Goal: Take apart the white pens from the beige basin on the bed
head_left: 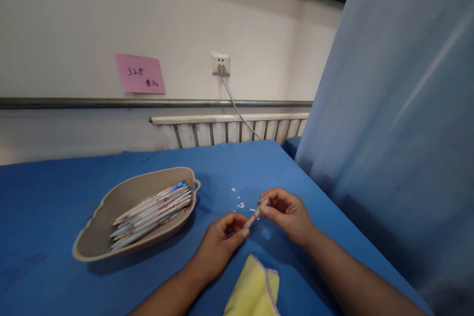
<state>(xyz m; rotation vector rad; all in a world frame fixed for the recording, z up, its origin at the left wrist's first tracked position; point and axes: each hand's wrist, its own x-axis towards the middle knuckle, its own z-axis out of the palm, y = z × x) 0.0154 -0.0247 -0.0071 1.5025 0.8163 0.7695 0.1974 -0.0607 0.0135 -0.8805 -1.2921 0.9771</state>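
Pen (256,215) held btwn both hands: left (222,237), right (287,213).

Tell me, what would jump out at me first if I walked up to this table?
First, low in the middle, the left hand and right hand pinch a slim pen between them over the bright blue tablecloth, with small white bits scattered just beyond. To their left sits a beige tray filled with pens. A pink note stands out on the wall behind, and a yellow cloth lies nearest.
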